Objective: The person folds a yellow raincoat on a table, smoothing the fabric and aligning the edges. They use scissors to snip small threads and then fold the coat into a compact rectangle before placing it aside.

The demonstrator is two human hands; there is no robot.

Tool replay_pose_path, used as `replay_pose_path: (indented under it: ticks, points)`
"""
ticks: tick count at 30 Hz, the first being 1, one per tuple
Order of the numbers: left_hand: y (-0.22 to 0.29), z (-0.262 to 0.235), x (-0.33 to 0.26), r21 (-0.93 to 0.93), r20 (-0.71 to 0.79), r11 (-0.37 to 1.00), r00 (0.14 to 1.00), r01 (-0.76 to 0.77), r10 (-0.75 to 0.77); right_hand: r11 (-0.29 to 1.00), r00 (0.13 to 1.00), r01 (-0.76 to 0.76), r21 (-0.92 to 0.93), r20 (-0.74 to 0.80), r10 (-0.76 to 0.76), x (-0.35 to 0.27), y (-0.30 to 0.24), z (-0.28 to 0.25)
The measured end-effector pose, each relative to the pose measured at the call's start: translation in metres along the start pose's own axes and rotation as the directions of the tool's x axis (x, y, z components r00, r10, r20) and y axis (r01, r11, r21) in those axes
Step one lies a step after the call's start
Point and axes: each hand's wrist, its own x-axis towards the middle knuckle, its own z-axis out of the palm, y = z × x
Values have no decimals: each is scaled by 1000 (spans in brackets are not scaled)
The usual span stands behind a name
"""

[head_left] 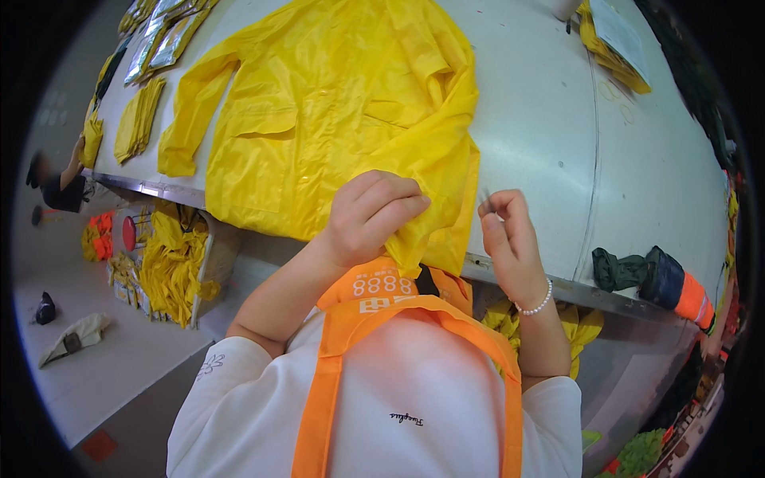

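A yellow raincoat (299, 135) lies spread on the pale table in front of me, with its lower edge hanging over the near side. My left hand (370, 213) is closed on the coat near its lower right part, where the fabric is bunched and folded. Just right of the coat, my right hand (510, 243) is raised with thumb and fingers pinched together. A small greyish, blurred thing shows at those fingertips; its kind is too unclear to tell. The right hand is apart from the coat.
Folded yellow garments (139, 119) and silvery packets (177, 40) lie at the far left. A yellow bundle with a paper sheet (620, 36) sits far right. Dark and orange rolled garments (657, 279) rest at the right edge. Yellow cloth (171, 259) fills a bin below left. Another person (64, 187) stands far left.
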Motion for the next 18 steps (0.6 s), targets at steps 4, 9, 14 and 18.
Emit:
replay_pose_path:
  ticks: [4,9,14,18]
  points:
    - [4,4,2,-7,17,1000,1000,-25,25,994,999,42,-97,0,-42,-6,-9,6]
    - [5,5,3,12,48,997,996,-80,80,974,989,128,-187,-48,-139,-2,-6,11]
    - [7,6,1,13,36,997,996,-79,78,935,977,198,-295,-17,-212,5,-16,16]
    - [6,8,-2,3,25,996,996,-84,84,934,969,236,-267,-3,-246,7,-13,20]
